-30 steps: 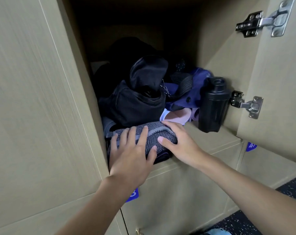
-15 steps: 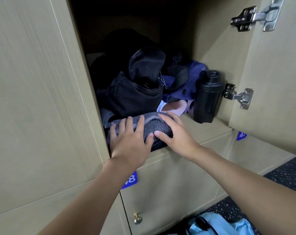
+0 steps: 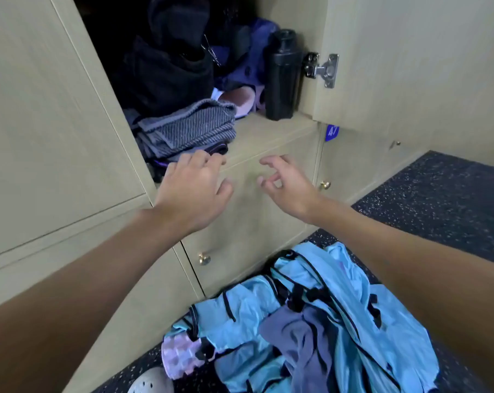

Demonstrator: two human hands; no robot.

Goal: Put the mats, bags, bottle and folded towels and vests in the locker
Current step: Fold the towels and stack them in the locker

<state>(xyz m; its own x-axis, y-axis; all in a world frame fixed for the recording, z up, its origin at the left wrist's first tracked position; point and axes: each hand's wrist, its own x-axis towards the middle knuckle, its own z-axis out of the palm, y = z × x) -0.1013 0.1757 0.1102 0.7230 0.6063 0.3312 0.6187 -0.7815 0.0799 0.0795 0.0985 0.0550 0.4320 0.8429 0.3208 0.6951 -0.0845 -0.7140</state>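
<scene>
Only readable writing: blue tag [image 3: 332, 132] with "47", below the open door [image 3: 410, 66]; no brand legible on anything. The locker [image 3: 271, 131] is open and crowded at the back and left. The black bag [image 3: 166, 78] fills the left rear, with the purple bag [image 3: 254, 52] behind it to the right. The pink mat [image 3: 238, 102] is rolled, its end facing out, wedged between the bags and the bottle. The folded towels [image 3: 189, 129] sit stacked at the front-left corner against the side wall. Their long axis runs across the opening, and the lowest layers reach the shelf's front lip. A bare strip of shelf lies between the towels and the bottle. The black bottle [image 3: 282, 78] stands upright, cap up, at the front-right corner, just beside the hinge [image 3: 322, 69]. The left hand [image 3: 196, 191] is below the shelf lip, fingers apart and loosely curled, holding nothing; its tips are at the stack's lower front edge, contact unclear. The right hand [image 3: 288, 185] is in front of the lower door, fingers apart and loosely curled, also holding nothing. The light blue vests [image 3: 325, 321] are heaped crumpled on the speckled floor [image 3: 438, 194] before the lower doors with brass knobs [image 3: 204, 258]. A lilac ridged roller [image 3: 180, 355] touches the heap's left edge.
</scene>
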